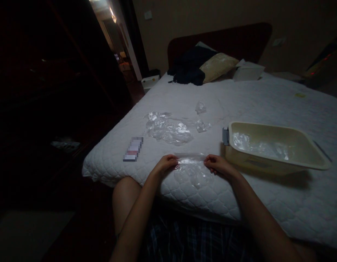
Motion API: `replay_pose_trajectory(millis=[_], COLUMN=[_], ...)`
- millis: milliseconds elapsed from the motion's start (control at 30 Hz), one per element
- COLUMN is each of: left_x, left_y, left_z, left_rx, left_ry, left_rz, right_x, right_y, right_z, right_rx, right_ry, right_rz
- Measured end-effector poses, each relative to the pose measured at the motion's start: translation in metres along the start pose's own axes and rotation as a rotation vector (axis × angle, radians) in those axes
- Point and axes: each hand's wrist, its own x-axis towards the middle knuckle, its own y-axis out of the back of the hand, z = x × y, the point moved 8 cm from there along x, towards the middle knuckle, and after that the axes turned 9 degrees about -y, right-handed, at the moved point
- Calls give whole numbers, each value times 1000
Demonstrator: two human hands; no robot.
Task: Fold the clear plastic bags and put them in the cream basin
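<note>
Here, the deep cream plastic tub, its grey handle clip facing the hands, is the nearest bulky thing to the right hand. Left of the tub, the left hand and right hand pinch opposite ends of the upper edge of a thin clear plastic bag between their fingers, its lower part spread on the bed. Beyond it, still left of the tub, lie a wide crumpled clear plastic sheet and two small crumpled clear pieces; farther left is a pixelated flat rectangular item.

All this rests on a bed with a white quilted cover. Well beyond the tub are dark fabric, a beige pillow, a white box-like item and a dark-red headboard. The room is dim, with a lit doorway far left.
</note>
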Motion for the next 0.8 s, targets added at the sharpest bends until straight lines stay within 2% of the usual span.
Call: replay_pose_trajectory(millis=[133, 333, 467, 633, 700, 800], left_x=[-4, -7, -7, -10, -10, -10], left_y=[-2, -3, -3, -4, -5, -2], left_z=[6, 11, 15, 39, 40, 37], left_rx=[-25, 67, 230, 622, 697, 691], left_ry=[-60, -119, -213, -481, -507, -477], left_rz=[-8, 13, 47, 63, 34, 23], right_x=[-4, -7, -10, -13, -14, -18], right_y=[-1, 3, 6, 10, 14, 16], right_z=[-4, -3, -5, -15, -21, -29], right_rx=[21, 5, -22, -147, -244, -400], right_ry=[57, 145, 199, 310, 371, 490], right_rz=[8, 46, 93, 189, 263, 348])
